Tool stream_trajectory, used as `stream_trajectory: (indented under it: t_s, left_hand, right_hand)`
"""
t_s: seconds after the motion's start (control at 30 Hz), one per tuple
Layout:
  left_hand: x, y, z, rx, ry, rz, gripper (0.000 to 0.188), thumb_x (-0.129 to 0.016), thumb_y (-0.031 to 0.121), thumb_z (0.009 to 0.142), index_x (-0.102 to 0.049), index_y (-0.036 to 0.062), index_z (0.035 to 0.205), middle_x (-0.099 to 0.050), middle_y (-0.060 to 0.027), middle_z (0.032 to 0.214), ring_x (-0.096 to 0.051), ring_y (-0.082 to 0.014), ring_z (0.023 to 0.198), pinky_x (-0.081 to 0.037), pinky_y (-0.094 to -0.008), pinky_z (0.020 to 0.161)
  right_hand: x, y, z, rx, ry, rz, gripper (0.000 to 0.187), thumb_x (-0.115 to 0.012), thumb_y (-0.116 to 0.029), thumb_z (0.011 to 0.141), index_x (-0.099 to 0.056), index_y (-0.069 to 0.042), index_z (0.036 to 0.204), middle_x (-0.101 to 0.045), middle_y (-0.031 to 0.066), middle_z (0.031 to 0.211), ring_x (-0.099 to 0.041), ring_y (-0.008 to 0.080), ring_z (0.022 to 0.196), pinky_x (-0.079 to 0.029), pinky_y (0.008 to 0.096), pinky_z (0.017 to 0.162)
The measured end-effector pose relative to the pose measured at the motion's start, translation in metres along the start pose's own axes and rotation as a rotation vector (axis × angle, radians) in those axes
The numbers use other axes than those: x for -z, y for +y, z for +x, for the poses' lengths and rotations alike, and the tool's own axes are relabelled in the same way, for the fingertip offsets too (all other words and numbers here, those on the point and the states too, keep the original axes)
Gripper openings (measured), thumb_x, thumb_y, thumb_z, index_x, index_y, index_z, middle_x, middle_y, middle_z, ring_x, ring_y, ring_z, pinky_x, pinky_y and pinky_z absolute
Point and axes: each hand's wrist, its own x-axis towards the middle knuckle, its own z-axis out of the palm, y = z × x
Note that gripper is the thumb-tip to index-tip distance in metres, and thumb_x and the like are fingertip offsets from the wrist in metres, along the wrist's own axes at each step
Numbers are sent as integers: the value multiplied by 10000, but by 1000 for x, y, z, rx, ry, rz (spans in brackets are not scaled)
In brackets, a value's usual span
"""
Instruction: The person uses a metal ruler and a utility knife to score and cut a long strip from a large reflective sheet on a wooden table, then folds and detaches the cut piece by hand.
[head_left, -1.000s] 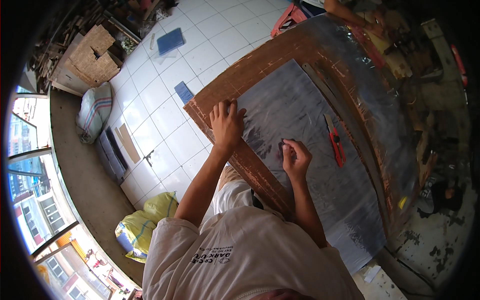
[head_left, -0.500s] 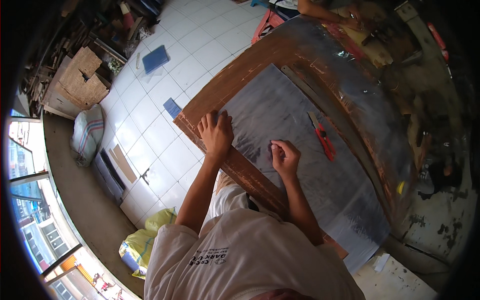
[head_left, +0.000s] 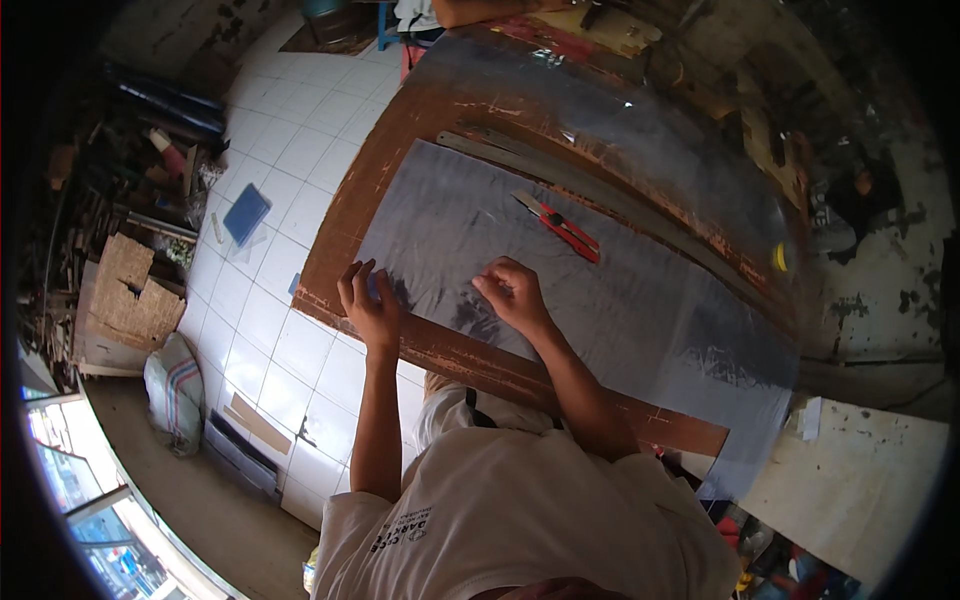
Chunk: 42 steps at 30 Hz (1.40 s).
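Observation:
A translucent grey plastic sheet (head_left: 620, 310) lies over a brown, scuffed tabletop (head_left: 345, 220). At the sheet's left near corner is my left hand (head_left: 372, 310), its fingers bent but apart. My right hand (head_left: 512, 297) rests above the middle of the sheet, thumb and fingers pinched together. What the pinch holds, if anything, is too small to make out. Beyond my right hand lies a red utility knife (head_left: 560, 228) with its blade out, flat on the sheet. A long dull metal straightedge (head_left: 600, 205) runs along the sheet's far edge.
More clear plastic (head_left: 640, 120) covers the table's far side, where another person's forearm (head_left: 480, 10) rests. A blue flat piece (head_left: 246, 215) lies on the white tiled floor. Scrap wood and a broken board (head_left: 135, 290) are stacked left, near a white sack (head_left: 173, 390).
My view has turned, shifting the table and knife in the picture. My left hand's fingers have spread a little at the sheet's corner; my right hand remains pinched over the sheet.

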Motion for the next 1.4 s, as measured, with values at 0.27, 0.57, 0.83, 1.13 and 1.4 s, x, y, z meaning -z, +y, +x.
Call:
stream_trajectory:
  t_s: [0.27,0.57,0.83,1.13,1.4]
  left_hand:
    - [-11,96,-91,928,-969,-2086,726,-319,576,1087,-356,22,1555,-370,-233,1598,-351,-408,1485,-267,-517,1235]
    - [8,224,-101,-48,-518,-839,786,-329,584,1072,-259,17,1612,-234,-204,1686,-161,-361,1581,-118,-524,1272]
    - [-31,248,-177,-384,-986,-1,579,-449,339,1067,-407,49,1566,-247,-202,1688,-170,-400,1577,-77,-624,1235]
    - [-37,156,-193,-159,-793,295,635,-591,408,1018,-426,115,1557,-249,-229,1674,-167,-421,1570,-103,-663,1222]
    - [-51,140,-211,-231,-683,358,664,-589,479,982,-456,132,1532,-291,-201,1659,-209,-413,1556,-51,-655,1228]
  right_hand:
    - [-28,-77,-76,299,2,-80,620,-649,-343,982,-487,-69,1514,-336,193,1642,-280,348,1541,-173,527,1247]
    - [81,-69,-144,-153,-15,249,618,-512,-454,1067,-378,-180,1604,-359,167,1638,-315,336,1526,-285,462,1225]
    - [131,-78,-193,-560,176,1115,657,-439,-560,1078,-483,-46,1484,-573,110,1407,-543,178,1288,-439,350,1080]
    - [261,-34,-247,-492,526,599,440,-538,-362,1064,-633,12,1275,-719,122,1095,-696,205,961,-538,355,927]
    - [359,25,-147,-304,564,-409,228,-683,-180,966,-710,-81,1170,-759,119,1017,-731,247,965,-557,344,815]
